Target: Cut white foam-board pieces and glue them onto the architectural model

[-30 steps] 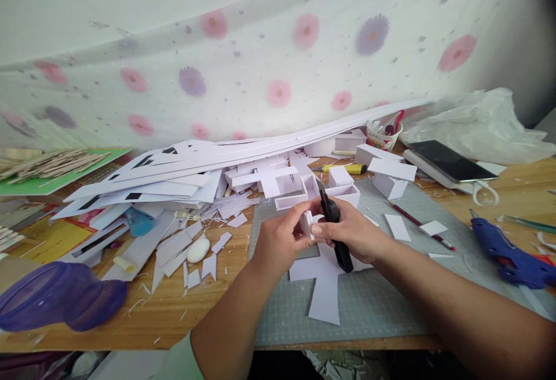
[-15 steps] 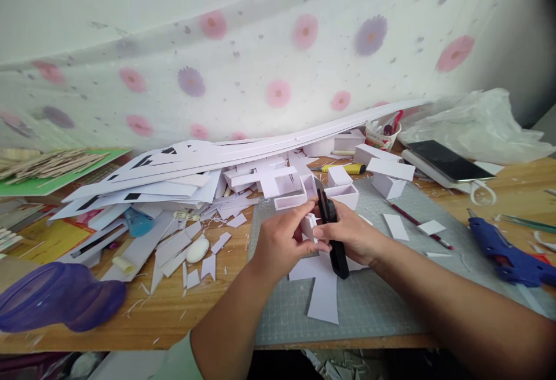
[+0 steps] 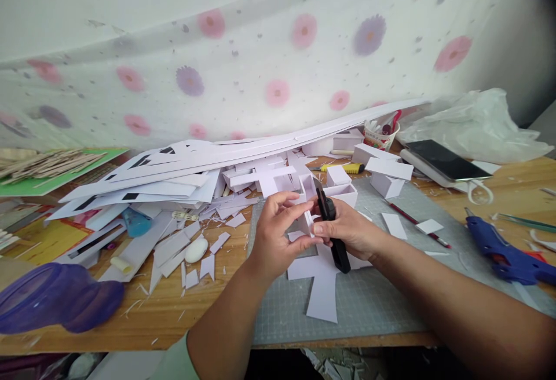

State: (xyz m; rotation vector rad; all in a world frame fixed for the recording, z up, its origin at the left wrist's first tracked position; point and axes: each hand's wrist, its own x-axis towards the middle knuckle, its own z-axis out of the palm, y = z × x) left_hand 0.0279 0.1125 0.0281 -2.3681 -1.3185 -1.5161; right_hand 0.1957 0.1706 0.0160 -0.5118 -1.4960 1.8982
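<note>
In the head view my right hand [image 3: 354,230] is closed around a black utility knife [image 3: 341,255], its blade end pointing up and away. My left hand [image 3: 275,235] pinches a small white foam board piece [image 3: 306,222] by its edges, close to the knife. The right thumb tip also reaches this piece. Below the hands, a cut white board sheet [image 3: 322,299] lies on the grey cutting mat [image 3: 373,316]. Just beyond the hands stands a white open-topped board box [image 3: 343,193], partly hidden by fingers and knife.
A blue glue gun [image 3: 499,249], a pencil [image 3: 417,222] and a phone [image 3: 449,160] lie to the right. A yellow cutter [image 3: 347,168] rests behind the box. White sheets [image 3: 174,165] and scraps pile up at left, near a purple container [image 3: 61,299].
My left fingers have spread and lifted slightly, showing more of the white piece between them. The knife stays in my right hand, barely shifted. The view has moved a little.
</note>
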